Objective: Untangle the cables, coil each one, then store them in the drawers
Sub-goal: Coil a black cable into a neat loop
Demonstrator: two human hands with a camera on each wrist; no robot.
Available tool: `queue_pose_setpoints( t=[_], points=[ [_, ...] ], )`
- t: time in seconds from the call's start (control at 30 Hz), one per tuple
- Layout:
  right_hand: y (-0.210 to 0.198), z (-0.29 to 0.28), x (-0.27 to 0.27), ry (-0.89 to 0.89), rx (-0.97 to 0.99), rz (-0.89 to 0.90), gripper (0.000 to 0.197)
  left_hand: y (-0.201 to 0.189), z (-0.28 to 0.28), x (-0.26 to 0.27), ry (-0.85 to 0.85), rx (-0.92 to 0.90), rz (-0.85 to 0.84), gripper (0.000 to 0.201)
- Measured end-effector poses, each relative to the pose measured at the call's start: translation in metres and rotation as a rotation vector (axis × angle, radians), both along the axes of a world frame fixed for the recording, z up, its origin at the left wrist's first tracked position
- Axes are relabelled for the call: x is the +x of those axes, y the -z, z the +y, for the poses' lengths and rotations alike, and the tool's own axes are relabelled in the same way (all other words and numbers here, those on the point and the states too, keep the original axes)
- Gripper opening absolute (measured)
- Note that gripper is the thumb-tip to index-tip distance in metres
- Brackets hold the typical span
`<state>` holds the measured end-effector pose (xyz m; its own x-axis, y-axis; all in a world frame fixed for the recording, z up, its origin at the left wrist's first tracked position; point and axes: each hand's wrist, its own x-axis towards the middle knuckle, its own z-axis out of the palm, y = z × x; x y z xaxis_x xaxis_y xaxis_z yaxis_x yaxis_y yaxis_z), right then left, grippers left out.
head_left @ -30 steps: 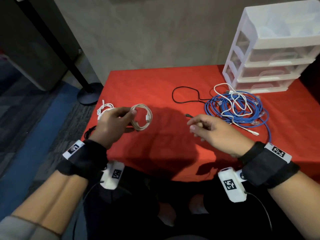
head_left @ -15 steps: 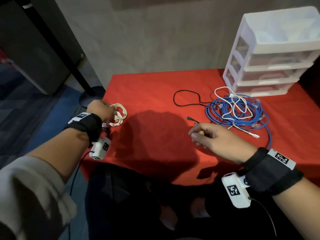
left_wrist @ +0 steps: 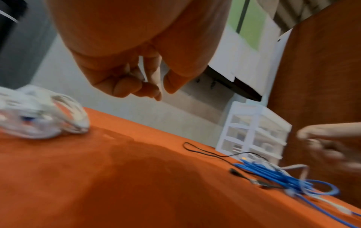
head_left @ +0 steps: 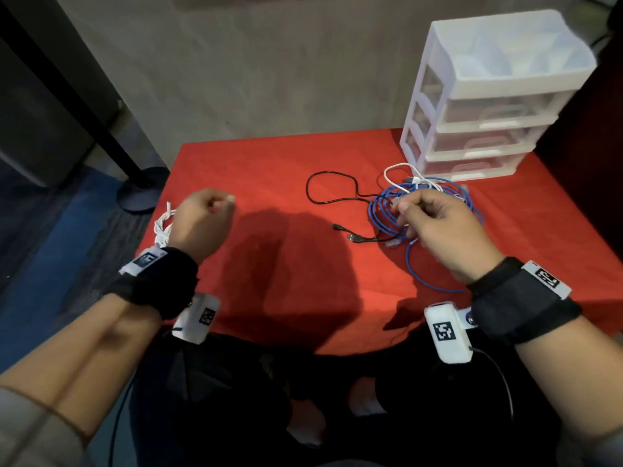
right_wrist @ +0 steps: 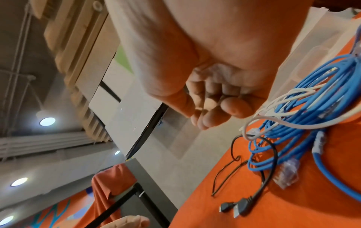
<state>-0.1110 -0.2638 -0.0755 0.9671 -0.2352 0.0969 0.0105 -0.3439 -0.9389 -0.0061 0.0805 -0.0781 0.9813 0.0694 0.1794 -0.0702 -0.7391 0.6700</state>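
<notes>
A tangle lies on the red table (head_left: 269, 163): a blue network cable (head_left: 377, 217) in loose loops, a thin white cable (head_left: 387, 173) across it, and a black USB cable (head_left: 354, 238) trailing left. My right hand (head_left: 404, 214) hovers over the blue loops with curled fingers; in the right wrist view that right hand (right_wrist: 210, 106) holds nothing I can see, and the white cable (right_wrist: 273, 120) passes just beside it. My left hand (head_left: 222, 203) hangs curled and empty above the table's left side. Coiled white cables (head_left: 162, 227) lie behind it at the left edge.
A white three-drawer unit (head_left: 488, 112) stands at the back right, its drawers pushed in. The table's left edge runs close to the coiled white cables (left_wrist: 45, 121). A black stand base (head_left: 141, 193) sits on the floor beyond the left corner.
My left hand set the coiled cream cable down at the left edge and came back empty. My right hand moved from the table's front up and right over the blue tangle.
</notes>
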Motion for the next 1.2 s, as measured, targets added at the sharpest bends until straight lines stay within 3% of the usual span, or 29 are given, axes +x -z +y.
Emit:
queue_pose_setpoints(
  t=[0.13,0.27,0.33,0.4,0.47,0.57,0.73,0.9,1.07,1.2],
  points=[
    [0.009,-0.007,0.010,0.033,-0.094,-0.011,0.020,0.010,-0.066,-0.015,0.285,0.029,-0.002,0.017],
    [0.009,-0.021,0.008,0.073,-0.255,-0.022,0.022,0.020,-0.129,-0.020,0.557,0.051,0.107,0.011],
    [0.011,-0.026,0.005,0.074,-0.327,-0.016,0.020,0.026,-0.155,-0.022,0.699,0.154,0.162,0.017],
    [0.016,-0.027,0.000,0.063,-0.365,-0.006,0.017,0.038,-0.172,-0.019,0.758,0.264,0.202,0.024],
    [0.020,-0.025,-0.004,0.036,-0.352,-0.012,0.013,0.045,-0.181,-0.016,0.751,0.331,0.226,0.016],
    [0.023,-0.020,-0.010,0.011,-0.291,-0.037,0.008,0.040,-0.180,-0.013,0.788,0.333,0.228,0.015],
    [0.025,-0.019,-0.011,-0.004,-0.240,-0.089,0.007,-0.007,-0.145,-0.021,0.762,-0.076,0.179,0.014],
    [0.018,-0.001,-0.004,-0.029,-0.179,-0.122,0.019,-0.052,-0.102,-0.037,0.606,-0.552,0.331,0.013],
    [-0.005,0.038,-0.001,-0.148,-0.073,-0.244,0.030,-0.062,-0.082,-0.048,0.549,-0.711,0.410,0.014],
    [-0.015,0.052,0.004,-0.231,-0.240,-0.286,0.020,-0.060,-0.079,-0.052,0.505,-0.807,0.474,0.012]
  ],
)
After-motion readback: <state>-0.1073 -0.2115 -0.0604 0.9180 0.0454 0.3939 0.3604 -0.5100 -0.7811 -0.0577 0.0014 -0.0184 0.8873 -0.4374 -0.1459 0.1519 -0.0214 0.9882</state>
